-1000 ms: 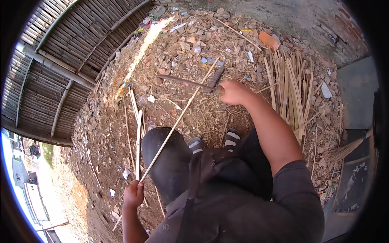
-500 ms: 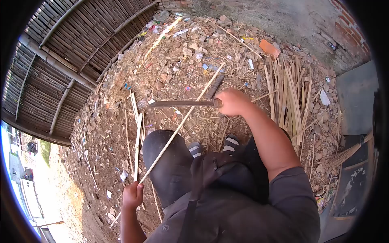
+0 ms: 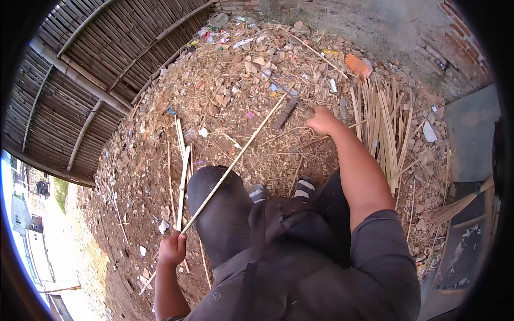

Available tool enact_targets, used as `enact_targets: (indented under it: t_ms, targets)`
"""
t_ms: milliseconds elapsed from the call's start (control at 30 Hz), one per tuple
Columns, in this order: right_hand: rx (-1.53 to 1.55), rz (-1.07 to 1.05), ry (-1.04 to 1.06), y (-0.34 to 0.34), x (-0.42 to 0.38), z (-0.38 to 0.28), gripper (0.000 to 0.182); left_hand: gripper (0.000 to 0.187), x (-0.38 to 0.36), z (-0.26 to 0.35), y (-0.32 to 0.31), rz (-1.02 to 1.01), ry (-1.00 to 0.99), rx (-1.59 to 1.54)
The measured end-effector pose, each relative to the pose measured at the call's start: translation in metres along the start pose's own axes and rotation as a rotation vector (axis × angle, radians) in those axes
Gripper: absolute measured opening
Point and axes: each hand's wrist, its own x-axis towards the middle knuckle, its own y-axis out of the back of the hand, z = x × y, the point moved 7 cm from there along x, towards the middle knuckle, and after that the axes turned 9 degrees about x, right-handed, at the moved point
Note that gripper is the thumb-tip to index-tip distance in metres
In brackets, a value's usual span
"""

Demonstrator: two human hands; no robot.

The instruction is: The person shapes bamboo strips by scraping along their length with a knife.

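My left hand (image 3: pixel 172 249) is closed round the lower part of a long, pale bamboo strip (image 3: pixel 235 160). The strip slants up across my bent knee, and its far end lies close to a dark, ridged, rod-like piece (image 3: pixel 286 113) on the ground. To the right of that piece, my right hand (image 3: pixel 323 121) grips the handle of a machete (image 3: pixel 309 112). Its blade points up and away to the left, seen thin and smeared, so its edge is hard to make out.
Split bamboo strips (image 3: pixel 383 128) lie in a heap at the right. A few more strips (image 3: pixel 183 176) are left of my knee. Rubble and litter cover the ground. Beyond stand a slatted bamboo wall (image 3: pixel 80 69) and a brick wall (image 3: pixel 369 27); an orange brick piece (image 3: pixel 357 65) lies near.
My right hand has moved slightly right, and the machete blade has swung from level across the strip to pointing up and away. The bamboo strip's far end has shifted slightly left and nearer.
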Motion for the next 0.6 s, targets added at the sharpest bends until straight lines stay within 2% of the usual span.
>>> enact_targets:
  t_ms: [100, 200, 233, 333, 367, 467, 600]
  targets:
    - [-0.086, 0.004, 0.025, 0.0, 0.006, 0.005, 0.037, 0.043, -0.001, -0.008, 0.003, -0.027, 0.01, 0.02]
    - [-0.146, -0.128, 0.18, -0.017, -0.034, -0.049, 0.034, 0.039, -0.003, 0.006, 0.007, 0.021, -0.029, 0.007]
    - [-0.273, -0.152, 0.22, -0.022, -0.05, -0.067, 0.032, 0.038, -0.003, 0.006, 0.005, 0.037, -0.05, 0.037]
    - [-0.194, -0.279, 0.123, -0.017, -0.052, -0.066, 0.041, 0.031, -0.005, 0.005, -0.002, 0.058, -0.054, 0.101]
    - [-0.23, -0.236, 0.126, -0.022, -0.02, -0.03, 0.041, 0.031, -0.006, 0.0, -0.008, 0.032, -0.023, 0.089]
    - [-0.217, -0.231, 0.046, -0.019, -0.025, -0.046, 0.045, 0.03, 0.002, 0.004, 0.001, 0.057, 0.006, 0.079]
    - [-0.344, -0.146, 0.278, -0.037, -0.058, -0.087, 0.032, 0.03, -0.006, 0.006, 0.005, 0.084, -0.001, 0.131]
